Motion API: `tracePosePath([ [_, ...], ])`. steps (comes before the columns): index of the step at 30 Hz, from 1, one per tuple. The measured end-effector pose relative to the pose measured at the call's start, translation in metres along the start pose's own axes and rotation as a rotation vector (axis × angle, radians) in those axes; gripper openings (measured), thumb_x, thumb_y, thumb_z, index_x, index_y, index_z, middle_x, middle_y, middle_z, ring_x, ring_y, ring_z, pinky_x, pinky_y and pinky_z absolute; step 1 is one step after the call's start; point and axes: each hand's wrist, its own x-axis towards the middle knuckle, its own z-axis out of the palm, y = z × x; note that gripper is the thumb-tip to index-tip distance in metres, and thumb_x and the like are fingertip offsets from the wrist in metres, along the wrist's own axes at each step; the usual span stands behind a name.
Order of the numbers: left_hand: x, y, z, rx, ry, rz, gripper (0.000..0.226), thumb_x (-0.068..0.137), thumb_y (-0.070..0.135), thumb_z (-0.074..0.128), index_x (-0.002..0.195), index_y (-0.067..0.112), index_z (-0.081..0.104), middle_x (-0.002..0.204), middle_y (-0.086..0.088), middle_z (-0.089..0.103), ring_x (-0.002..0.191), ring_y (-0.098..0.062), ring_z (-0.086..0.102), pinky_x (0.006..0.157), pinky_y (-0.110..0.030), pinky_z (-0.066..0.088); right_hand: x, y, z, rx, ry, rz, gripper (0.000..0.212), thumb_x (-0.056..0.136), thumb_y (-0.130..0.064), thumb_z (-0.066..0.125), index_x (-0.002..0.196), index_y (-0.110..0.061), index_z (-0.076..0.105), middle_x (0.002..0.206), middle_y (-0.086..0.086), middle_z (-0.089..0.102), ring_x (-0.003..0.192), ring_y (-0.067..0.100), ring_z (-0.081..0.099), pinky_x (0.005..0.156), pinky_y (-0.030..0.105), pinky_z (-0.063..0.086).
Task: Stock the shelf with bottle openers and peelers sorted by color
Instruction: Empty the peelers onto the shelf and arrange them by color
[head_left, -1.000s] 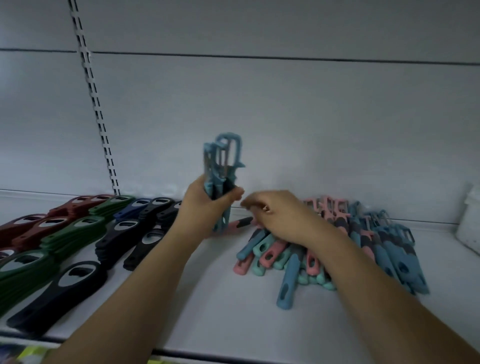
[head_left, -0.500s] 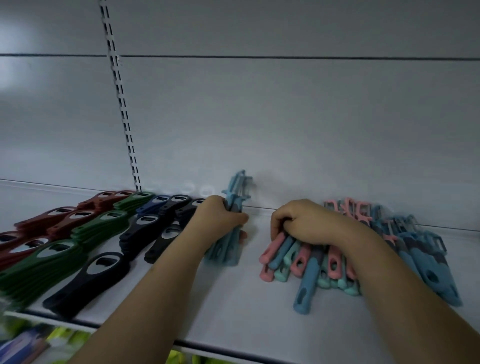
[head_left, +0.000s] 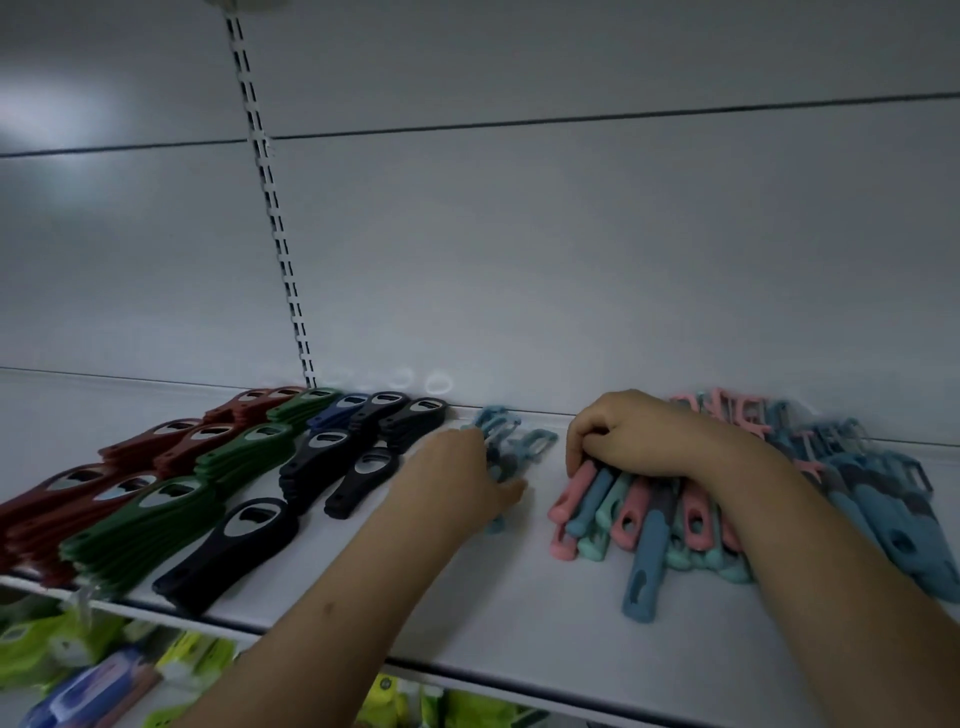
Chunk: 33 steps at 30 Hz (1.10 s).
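My left hand lies over a small bunch of blue peelers resting flat on the white shelf, fingers wrapped around their handles. My right hand is curled on top of a mixed pile of pink, blue and mint peelers; what its fingers pinch is hidden. More pink peelers and blue peelers lie behind and to the right of it. Bottle openers sit in stacks at left: red, green, navy and black.
A slotted metal upright runs up the grey back panel. Below the shelf edge, packaged goods in green and blue show on a lower level. Bare shelf lies between the black openers and the peeler pile.
My left hand has lowered the blue peelers from upright to lying flat on the shelf. My right hand has stayed on the mixed pile. The view shifted right and down.
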Motion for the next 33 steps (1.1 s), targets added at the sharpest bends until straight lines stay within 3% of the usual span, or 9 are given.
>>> tracePosePath([
  [2,-0.005,-0.006,0.009,0.008,0.024,0.016,0.047,0.09,0.043,0.062,0.127,0.015,0.051,0.121,-0.006,0.058,0.116,-0.025,0.056,0.09,-0.032,0.046,-0.001,-0.001,-0.001,0.019,0.004,0.005,0.039,0.091,-0.012,0.049,0.072,-0.036,0.073,0.081,-0.019,0.067,0.081,0.006,0.062,0.073,0.022,0.05],
  [3,-0.005,-0.008,0.012,0.004,0.055,0.025,0.049,0.093,0.039,0.06,0.133,0.014,0.047,0.128,-0.007,0.055,0.12,-0.026,0.054,0.095,-0.033,0.045,-0.002,-0.002,-0.001,0.024,0.004,0.006,0.038,0.09,-0.012,0.05,0.072,-0.035,0.073,0.081,-0.019,0.068,0.08,0.005,0.062,0.072,0.022,0.05],
  [9,-0.002,-0.006,0.006,0.043,0.105,0.018,0.058,0.091,0.04,0.06,0.137,0.01,0.041,0.132,-0.011,0.051,0.124,-0.03,0.05,0.099,-0.038,0.044,-0.006,-0.001,-0.007,0.017,0.079,-0.009,0.033,0.087,-0.013,0.054,0.077,-0.036,0.074,0.085,-0.013,0.071,0.08,0.011,0.065,0.078,0.029,0.055],
  [13,-0.007,0.018,-0.004,-0.137,0.297,0.238,0.032,0.091,0.036,0.061,0.117,0.018,0.062,0.11,-0.001,0.059,0.103,-0.021,0.06,0.086,-0.034,0.049,-0.008,0.01,-0.019,0.033,0.366,0.041,0.02,0.09,-0.015,0.056,0.088,-0.024,0.074,0.091,-0.011,0.068,0.085,0.01,0.064,0.081,0.03,0.054],
  [15,-0.009,0.032,-0.002,-0.207,0.228,0.354,0.024,0.09,0.041,0.062,0.107,0.023,0.066,0.1,0.006,0.058,0.087,-0.011,0.06,0.077,-0.027,0.049,-0.011,0.019,-0.024,-0.01,0.441,0.158,0.018,0.089,-0.018,0.056,0.087,-0.018,0.074,0.093,-0.004,0.069,0.083,0.015,0.065,0.079,0.037,0.057],
  [18,-0.007,0.041,0.009,-0.145,0.066,0.414,0.025,0.091,0.046,0.059,0.107,0.028,0.065,0.098,0.007,0.054,0.08,-0.008,0.056,0.068,-0.022,0.042,-0.016,0.028,-0.027,-0.045,0.382,0.342,0.02,0.088,-0.019,0.058,0.082,-0.003,0.069,0.085,0.009,0.068,0.077,0.026,0.066,0.072,0.035,0.057],
  [23,-0.004,0.04,0.026,-0.327,-0.035,0.352,0.02,0.09,0.051,0.054,0.1,0.034,0.051,0.08,0.005,0.064,0.067,-0.01,0.063,0.067,-0.034,0.052,-0.046,0.012,-0.041,-0.045,0.31,0.441,0.035,0.091,-0.031,0.065,0.065,-0.008,0.065,0.05,0.001,0.067,0.048,0.016,0.064,0.069,0.032,0.059],
  [28,-0.007,0.038,0.032,-0.315,0.005,0.36,0.03,0.086,0.06,0.055,0.092,0.031,0.051,0.09,0.01,0.052,0.078,-0.009,0.054,0.067,-0.03,0.038,-0.067,-0.024,-0.016,-0.347,0.192,0.454,0.042,0.082,-0.046,0.073,0.067,-0.017,0.048,0.069,0.0,0.051,0.066,0.021,0.055,0.053,0.026,0.039],
  [33,-0.01,0.036,0.037,-0.352,-0.022,0.323,0.04,0.091,0.06,0.051,0.081,0.023,0.06,0.097,0.004,0.045,0.093,-0.009,0.051,0.081,-0.025,0.037,-0.059,-0.021,0.001,-0.311,0.233,0.507,0.032,0.09,-0.029,0.068,0.069,-0.018,0.046,0.075,0.0,0.055,0.061,0.017,0.053,0.05,0.024,0.036],
])
